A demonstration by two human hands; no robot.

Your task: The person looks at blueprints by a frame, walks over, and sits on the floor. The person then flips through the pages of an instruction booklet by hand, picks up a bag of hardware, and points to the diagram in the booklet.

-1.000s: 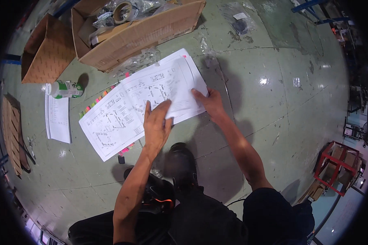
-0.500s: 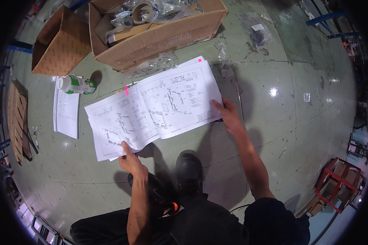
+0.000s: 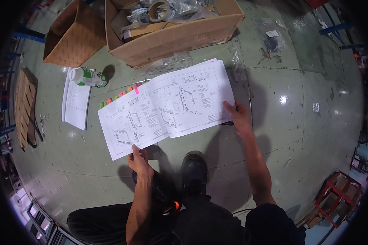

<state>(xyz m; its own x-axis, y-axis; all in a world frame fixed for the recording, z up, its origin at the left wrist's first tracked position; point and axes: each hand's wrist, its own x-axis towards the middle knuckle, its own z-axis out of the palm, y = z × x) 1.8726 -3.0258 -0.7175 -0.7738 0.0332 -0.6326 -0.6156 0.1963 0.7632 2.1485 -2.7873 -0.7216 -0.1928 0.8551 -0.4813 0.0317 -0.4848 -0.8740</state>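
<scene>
Fingers (image 3: pixel 142 154) of the left hand (image 3: pixel 140 165) and right hand (image 3: pixel 241 118) were pinched closed. On the green floor (image 3: pixel 298 130) I saw a big cardboard box (image 3: pixel 180 43); nearer, the open booklet (image 3: pixel 167 105), gripped at both sides; left of it, printed sheets (image 3: pixel 75 104) and a green-and-white bottle (image 3: pixel 90 76). Coloured tabs (image 3: pixel 121 94) lined the booklet's upper-left edge.

Floor (image 3: pixel 310 143) right of the booklet (image 3: pixel 167 109) leaves passage, but a cardboard box (image 3: pixel 180 44) blocks the far side.
</scene>
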